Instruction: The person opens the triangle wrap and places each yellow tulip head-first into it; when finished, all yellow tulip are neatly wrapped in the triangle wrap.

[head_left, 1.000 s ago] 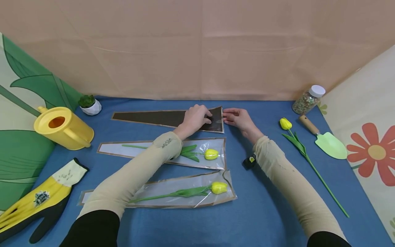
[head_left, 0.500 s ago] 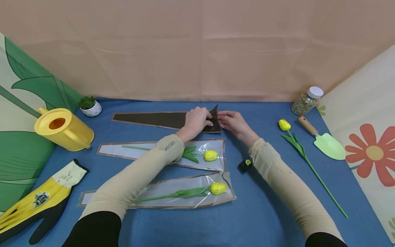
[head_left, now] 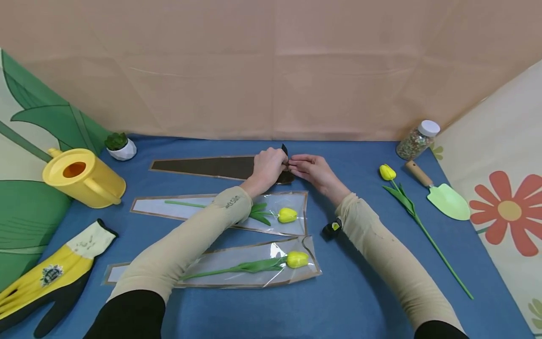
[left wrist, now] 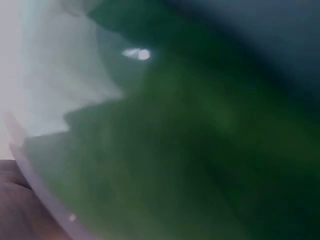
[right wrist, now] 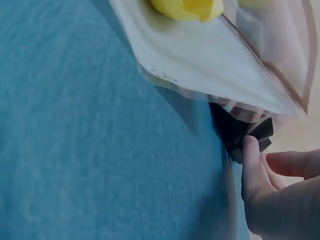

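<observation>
A long tapered black flower sleeve (head_left: 203, 165) with a tan border lies at the back of the blue table. My left hand (head_left: 267, 168) holds it near its wide end, fingers curled on the film. My right hand (head_left: 312, 170) pinches the wide end's edge, which stands bent up between both hands; in the right wrist view the fingers (right wrist: 251, 165) touch the black film. Nearer lie two clear-fronted white sleeves (head_left: 158, 204), each with a yellow tulip (head_left: 288, 215) inside. A close, blurred green leaf (left wrist: 175, 150) fills most of the left wrist view.
On the left are a yellow watering can (head_left: 86, 179), a small potted succulent (head_left: 121, 146) and a yellow-black gardening glove (head_left: 55, 275). At right lie a loose yellow tulip (head_left: 417, 219), a green trowel (head_left: 448, 201) and a capped jar of pebbles (head_left: 417, 140).
My right hand has moved left toward my left hand. The black sleeve's wide edge has been bent up and pushed leftward. My left hand stays about where it was.
</observation>
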`<control>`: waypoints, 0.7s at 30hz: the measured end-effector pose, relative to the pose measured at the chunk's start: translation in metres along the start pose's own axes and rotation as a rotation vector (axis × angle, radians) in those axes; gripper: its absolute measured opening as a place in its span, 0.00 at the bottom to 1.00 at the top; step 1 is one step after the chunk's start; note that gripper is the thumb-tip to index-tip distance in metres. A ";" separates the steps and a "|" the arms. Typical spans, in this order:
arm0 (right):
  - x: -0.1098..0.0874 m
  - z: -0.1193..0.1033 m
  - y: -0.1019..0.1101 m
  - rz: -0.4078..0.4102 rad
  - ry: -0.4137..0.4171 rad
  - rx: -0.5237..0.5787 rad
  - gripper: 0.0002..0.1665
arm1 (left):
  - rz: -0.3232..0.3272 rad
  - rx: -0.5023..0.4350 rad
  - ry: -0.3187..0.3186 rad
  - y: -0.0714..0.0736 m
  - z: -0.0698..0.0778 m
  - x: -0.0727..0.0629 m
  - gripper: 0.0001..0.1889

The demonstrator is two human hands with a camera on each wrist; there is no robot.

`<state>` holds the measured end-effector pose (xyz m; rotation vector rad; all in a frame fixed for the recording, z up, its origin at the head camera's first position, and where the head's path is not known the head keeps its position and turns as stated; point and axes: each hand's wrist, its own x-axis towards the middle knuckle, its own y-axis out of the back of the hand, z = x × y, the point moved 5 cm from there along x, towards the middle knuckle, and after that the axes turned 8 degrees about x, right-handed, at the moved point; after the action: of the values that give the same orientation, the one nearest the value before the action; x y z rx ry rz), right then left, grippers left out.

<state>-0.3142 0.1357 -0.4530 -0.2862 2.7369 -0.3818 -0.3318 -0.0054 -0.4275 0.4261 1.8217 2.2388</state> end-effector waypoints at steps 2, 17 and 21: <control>-0.001 0.001 0.000 0.006 0.005 -0.004 0.25 | -0.008 -0.005 -0.001 0.000 0.000 0.000 0.05; -0.003 0.005 0.004 0.037 0.006 -0.106 0.25 | 0.001 -0.048 0.015 0.002 0.002 -0.002 0.08; -0.002 0.008 0.005 0.047 0.004 -0.098 0.24 | 0.013 -0.052 0.012 0.001 0.001 -0.003 0.07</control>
<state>-0.3099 0.1388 -0.4605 -0.2455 2.7652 -0.2368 -0.3288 -0.0057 -0.4268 0.4175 1.7674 2.2967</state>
